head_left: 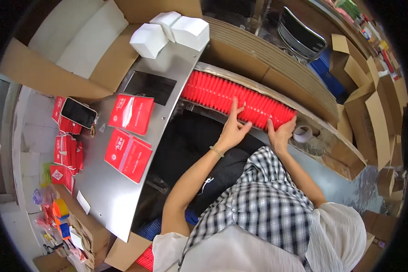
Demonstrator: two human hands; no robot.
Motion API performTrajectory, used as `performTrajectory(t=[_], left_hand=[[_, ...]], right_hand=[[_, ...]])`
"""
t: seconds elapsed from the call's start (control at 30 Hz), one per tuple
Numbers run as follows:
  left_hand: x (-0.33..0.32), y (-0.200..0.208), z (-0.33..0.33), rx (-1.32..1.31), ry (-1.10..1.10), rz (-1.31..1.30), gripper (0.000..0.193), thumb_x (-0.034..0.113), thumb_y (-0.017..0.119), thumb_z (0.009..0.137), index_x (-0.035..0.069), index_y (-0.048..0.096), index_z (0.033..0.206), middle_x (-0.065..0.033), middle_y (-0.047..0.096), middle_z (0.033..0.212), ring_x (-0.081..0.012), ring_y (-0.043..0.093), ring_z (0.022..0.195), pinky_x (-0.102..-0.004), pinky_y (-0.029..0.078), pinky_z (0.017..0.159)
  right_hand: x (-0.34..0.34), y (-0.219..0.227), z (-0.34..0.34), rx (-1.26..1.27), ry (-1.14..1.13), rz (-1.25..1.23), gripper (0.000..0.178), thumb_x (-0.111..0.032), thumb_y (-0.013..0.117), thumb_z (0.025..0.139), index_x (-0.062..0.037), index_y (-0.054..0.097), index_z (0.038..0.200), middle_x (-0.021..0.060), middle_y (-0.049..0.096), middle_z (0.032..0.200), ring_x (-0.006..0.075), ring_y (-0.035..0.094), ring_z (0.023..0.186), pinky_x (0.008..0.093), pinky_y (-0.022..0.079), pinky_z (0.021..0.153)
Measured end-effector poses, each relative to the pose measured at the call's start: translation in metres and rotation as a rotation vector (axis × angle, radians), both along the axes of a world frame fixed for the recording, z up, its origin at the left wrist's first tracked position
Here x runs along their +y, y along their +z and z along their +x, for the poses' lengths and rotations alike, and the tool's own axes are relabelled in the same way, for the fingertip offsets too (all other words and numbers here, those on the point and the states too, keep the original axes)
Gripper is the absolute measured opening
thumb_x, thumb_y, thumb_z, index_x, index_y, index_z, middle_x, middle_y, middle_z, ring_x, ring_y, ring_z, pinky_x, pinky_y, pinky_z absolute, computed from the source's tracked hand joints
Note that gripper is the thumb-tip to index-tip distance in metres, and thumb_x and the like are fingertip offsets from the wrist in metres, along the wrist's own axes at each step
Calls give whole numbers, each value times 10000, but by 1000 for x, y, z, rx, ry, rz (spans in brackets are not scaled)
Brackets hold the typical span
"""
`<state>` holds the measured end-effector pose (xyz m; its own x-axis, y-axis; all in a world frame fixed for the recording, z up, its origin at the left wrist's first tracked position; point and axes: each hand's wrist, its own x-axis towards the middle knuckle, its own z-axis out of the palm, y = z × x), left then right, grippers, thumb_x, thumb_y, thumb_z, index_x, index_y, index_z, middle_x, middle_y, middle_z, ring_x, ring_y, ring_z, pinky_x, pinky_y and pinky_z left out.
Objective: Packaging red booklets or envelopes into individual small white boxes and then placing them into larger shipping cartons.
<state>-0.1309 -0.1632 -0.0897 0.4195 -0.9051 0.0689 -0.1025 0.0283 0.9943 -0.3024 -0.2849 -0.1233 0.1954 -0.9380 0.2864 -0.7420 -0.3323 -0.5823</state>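
A long, tightly packed row of red packets (213,93) stands on edge in a narrow cardboard tray (344,158). My left hand (233,129) is at the near side of the row, its index finger laid over the packets and its thumb apart. At the row's right end, my right hand (282,133) is bent round the last packets, thumb on the near side and fingers at the end. On the metal table to the left lie a red packet with a white strip (131,114) and another red packet (128,155).
White paper stacks (190,32) stand at the table's far end, beside an open carton (36,63). A phone (79,112) rests on red packets at the left edge. A tape roll (303,133) sits right of my right hand. Cardboard boxes (367,109) crowd the right side.
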Motion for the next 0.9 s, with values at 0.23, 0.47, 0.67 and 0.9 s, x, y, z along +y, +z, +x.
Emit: performTrajectory(t=[0.23,0.47,0.67,0.9], left_hand=[[3,-12,4,209,93,26,1025,26,618,916,138,-153,1582,-229,587,1329,-194,698,694,-310,562,671],[4,15,8,-678,471,304,757,90,793,766,174,481,1450,-307,83,1586,-577,192,1408,-621,285,1124],[-9,-1,34,-475,668,153,893,271,932,615,-16,435,1299,-304,419,1355,-471,407,1264,-512,363,1077],[-50,7,58,-562,419,306,1308,606,920,510,-86,255,1400,-358,449,1331,-486,451,1260,-532,366,1084]], right_hand=[[3,-1,-2,61,21,64,1092,-440,743,851,170,102,1492,399,304,1465,501,314,1382,506,247,1172],[0,-5,-8,83,70,87,1069,-407,708,891,213,63,1476,416,177,1530,494,200,1450,477,138,1219],[0,16,-31,-229,262,236,1035,-368,714,918,140,44,1521,298,184,1582,370,210,1479,420,139,1220],[-22,17,-30,-298,107,214,1123,-364,915,723,109,215,1463,261,364,1464,320,391,1356,425,285,1165]])
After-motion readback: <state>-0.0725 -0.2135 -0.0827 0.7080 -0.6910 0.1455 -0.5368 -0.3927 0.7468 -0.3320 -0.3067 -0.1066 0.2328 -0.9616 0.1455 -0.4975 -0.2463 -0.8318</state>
